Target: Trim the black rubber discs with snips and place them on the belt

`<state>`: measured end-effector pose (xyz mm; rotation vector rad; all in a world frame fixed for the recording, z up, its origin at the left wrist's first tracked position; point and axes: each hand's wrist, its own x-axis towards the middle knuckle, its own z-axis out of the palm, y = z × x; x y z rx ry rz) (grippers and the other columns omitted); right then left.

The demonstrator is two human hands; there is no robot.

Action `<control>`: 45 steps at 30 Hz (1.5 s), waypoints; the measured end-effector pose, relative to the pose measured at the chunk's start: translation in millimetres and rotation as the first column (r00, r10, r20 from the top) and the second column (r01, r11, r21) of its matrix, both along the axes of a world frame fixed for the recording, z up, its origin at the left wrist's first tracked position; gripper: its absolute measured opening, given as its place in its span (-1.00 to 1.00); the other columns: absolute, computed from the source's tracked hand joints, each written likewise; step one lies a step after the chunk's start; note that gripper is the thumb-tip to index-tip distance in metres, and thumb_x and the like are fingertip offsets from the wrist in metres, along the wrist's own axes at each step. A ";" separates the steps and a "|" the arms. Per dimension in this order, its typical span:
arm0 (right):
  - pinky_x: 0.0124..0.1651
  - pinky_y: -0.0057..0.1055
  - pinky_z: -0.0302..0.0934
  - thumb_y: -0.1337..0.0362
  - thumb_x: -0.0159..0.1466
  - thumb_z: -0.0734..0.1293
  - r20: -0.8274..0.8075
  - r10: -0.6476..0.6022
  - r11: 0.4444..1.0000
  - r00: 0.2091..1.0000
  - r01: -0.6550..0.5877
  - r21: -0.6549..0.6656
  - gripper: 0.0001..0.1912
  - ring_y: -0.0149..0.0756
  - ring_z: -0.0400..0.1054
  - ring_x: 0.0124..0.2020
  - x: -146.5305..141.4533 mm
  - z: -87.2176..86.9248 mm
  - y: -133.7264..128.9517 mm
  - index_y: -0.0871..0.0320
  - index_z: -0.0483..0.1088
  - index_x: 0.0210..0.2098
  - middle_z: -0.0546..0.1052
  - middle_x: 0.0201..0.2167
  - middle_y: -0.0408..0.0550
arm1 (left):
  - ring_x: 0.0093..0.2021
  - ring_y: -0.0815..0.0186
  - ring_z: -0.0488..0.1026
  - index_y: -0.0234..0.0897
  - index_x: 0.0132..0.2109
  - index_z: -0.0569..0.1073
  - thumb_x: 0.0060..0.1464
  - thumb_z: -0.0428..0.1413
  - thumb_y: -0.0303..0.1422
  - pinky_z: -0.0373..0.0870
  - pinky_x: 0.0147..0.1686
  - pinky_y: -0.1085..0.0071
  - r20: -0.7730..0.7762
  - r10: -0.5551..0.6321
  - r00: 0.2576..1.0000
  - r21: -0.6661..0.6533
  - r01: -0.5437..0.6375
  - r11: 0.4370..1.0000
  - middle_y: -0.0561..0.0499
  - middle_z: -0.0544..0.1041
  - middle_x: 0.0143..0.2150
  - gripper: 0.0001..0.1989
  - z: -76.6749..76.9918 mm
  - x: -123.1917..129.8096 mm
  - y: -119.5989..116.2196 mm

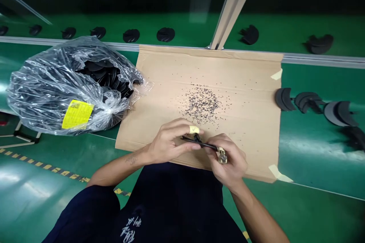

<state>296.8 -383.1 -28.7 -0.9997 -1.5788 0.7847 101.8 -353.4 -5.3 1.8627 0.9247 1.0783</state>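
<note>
A green workbench (319,171) holds taped cardboard (245,64) (black crumbs (201,104) on it), a plastic bag (42,98), and curved black pieces (308,101).

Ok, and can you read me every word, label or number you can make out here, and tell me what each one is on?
Yellow label on the clear plastic bag: printed, but too small and blurred to read.
White print on the dark shirt: too blurred to read.
Nothing else readable shows.

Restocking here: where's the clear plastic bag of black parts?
In the head view, the bag lies at left on the green bench, against the left edge of the cardboard sheet.
</note>
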 end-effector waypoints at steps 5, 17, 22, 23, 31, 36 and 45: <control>-0.37 -0.24 0.37 0.47 0.25 0.38 -0.002 0.018 0.992 1.000 -0.017 0.124 -0.72 -0.23 0.48 -0.41 0.7 -3.8 0.7 0.03 0.42 -0.10 0.58 -0.36 -0.06 | -0.13 0.25 0.58 -0.26 0.06 0.56 0.22 0.23 -0.32 0.55 -0.10 0.29 0.054 -0.085 0.995 -0.019 0.087 0.996 -0.13 0.67 -0.12 -0.71 8.5 2.7 1.0; -0.38 -0.22 0.38 0.43 0.25 0.34 0.063 0.053 0.983 0.997 -0.063 0.173 -0.72 -0.18 0.52 -0.37 5.8 -6.5 -1.8 0.02 0.41 -0.07 0.61 -0.32 -0.01 | -0.13 0.26 0.60 -0.25 0.10 0.55 0.25 0.18 -0.48 0.57 -0.12 0.31 0.118 -0.113 0.987 0.103 0.101 0.990 -0.14 0.69 -0.13 -0.71 6.2 1.3 -2.2; -0.36 -0.23 0.38 0.48 0.22 0.36 0.042 0.083 0.986 0.996 -0.088 0.140 -0.69 -0.20 0.50 -0.37 5.8 -5.3 -1.7 0.03 0.42 -0.09 0.60 -0.32 -0.03 | -0.20 0.27 0.61 -0.26 0.06 0.57 0.21 0.22 -0.47 0.57 -0.19 0.35 0.101 -0.076 0.992 0.118 0.064 0.991 -0.10 0.69 -0.22 -0.73 6.1 0.6 -3.6; -0.36 -0.23 0.38 0.48 0.21 0.36 0.032 0.086 0.987 0.996 -0.090 0.130 -0.69 -0.20 0.50 -0.37 5.3 -5.0 -1.8 0.04 0.43 -0.10 0.60 -0.32 -0.03 | -0.21 0.28 0.61 -0.25 0.05 0.58 0.20 0.23 -0.46 0.57 -0.20 0.35 0.097 -0.068 0.993 0.123 0.055 0.991 -0.08 0.69 -0.24 -0.73 6.3 0.8 -3.7; -0.32 -0.22 0.39 0.38 0.27 0.40 -0.083 0.041 0.999 0.996 -0.043 -0.024 -0.85 -0.21 0.49 -0.40 -0.7 -1.7 -5.0 0.04 0.42 -0.18 0.57 -0.39 -0.07 | -0.06 0.23 0.61 -0.22 0.13 0.54 0.25 0.20 -0.34 0.59 -0.05 0.29 0.102 -0.145 0.984 -0.049 0.150 0.987 -0.14 0.67 -0.08 -0.68 6.3 2.1 -5.3; -0.28 -0.33 0.39 0.25 0.34 0.37 0.162 0.107 0.957 0.981 -0.057 -0.284 -0.90 -0.25 0.48 -0.33 19.6 11.0 1.9 0.06 0.42 -0.14 0.57 -0.30 -0.05 | -0.23 0.30 0.62 -0.32 0.02 0.57 0.16 0.29 -0.33 0.59 -0.20 0.43 0.028 -0.005 1.000 -0.139 0.008 0.990 -0.11 0.68 -0.18 -0.70 0.3 -9.1 -6.1; -0.23 -0.23 0.35 0.39 0.32 0.31 0.649 0.162 0.966 0.743 -0.255 0.051 -0.78 -0.14 0.47 -0.28 38.5 25.8 27.3 0.14 0.36 -0.03 0.58 -0.25 0.07 | -0.26 0.30 0.59 -0.30 -0.09 0.60 0.12 0.32 -0.38 0.56 -0.23 0.38 -0.009 0.009 1.000 0.013 -0.009 1.000 -0.09 0.68 -0.24 -0.80 -4.2 -11.5 0.5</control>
